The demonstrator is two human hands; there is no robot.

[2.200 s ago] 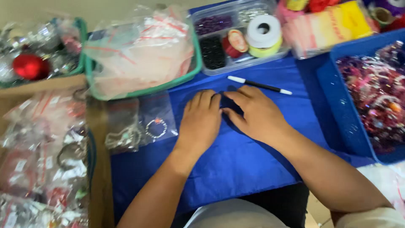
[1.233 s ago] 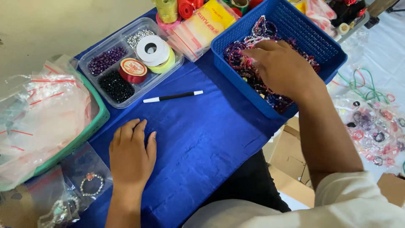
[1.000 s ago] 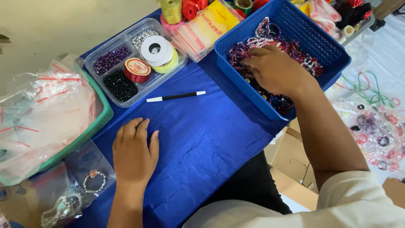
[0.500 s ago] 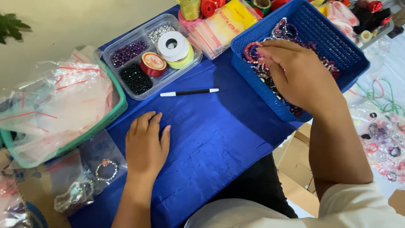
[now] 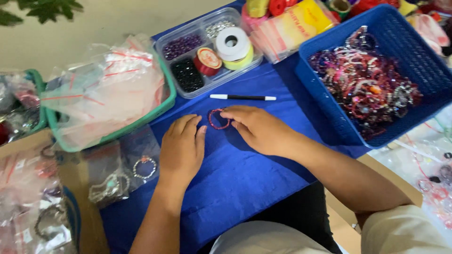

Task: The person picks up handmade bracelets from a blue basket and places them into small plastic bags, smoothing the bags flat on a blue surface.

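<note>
A: What lies nearest the wearer?

B: The blue cloth (image 5: 245, 183) spread over the table, with both forearms reaching across it. The left hand (image 5: 182, 149) lies palm down on the cloth, fingers straight and close together, gripping nothing. Its fingertips end just beside a small red beaded bracelet (image 5: 219, 119).

A: And the right hand?

B: The right hand (image 5: 260, 130) also rests low on the cloth, fingers loosely curled. Its fingertips touch the right side of the bracelet; it looks like a light pinch, though I cannot tell for sure whether the beads are held or only touched. The bracelet itself lies flat on the cloth, between the two hands.

A: What is off to the left?

B: Clear zip bags (image 5: 127, 171) with bracelets inside, lying at the cloth's left edge. Beyond them sits a green tray (image 5: 167, 102) heaped with more clear bags with red seal strips.

A: Just past the hands?

B: A black pen with white ends (image 5: 243, 98), lying crosswise on the cloth, near the bracelet but apart from it.

A: Farther still?

B: A clear compartment box (image 5: 207, 51) holding dark and purple beads, with a red spool and a white tape roll (image 5: 232, 43) on top of it. To the right stands a blue plastic basket (image 5: 419, 61) full of mixed beaded bracelets, well apart from both hands.
</note>
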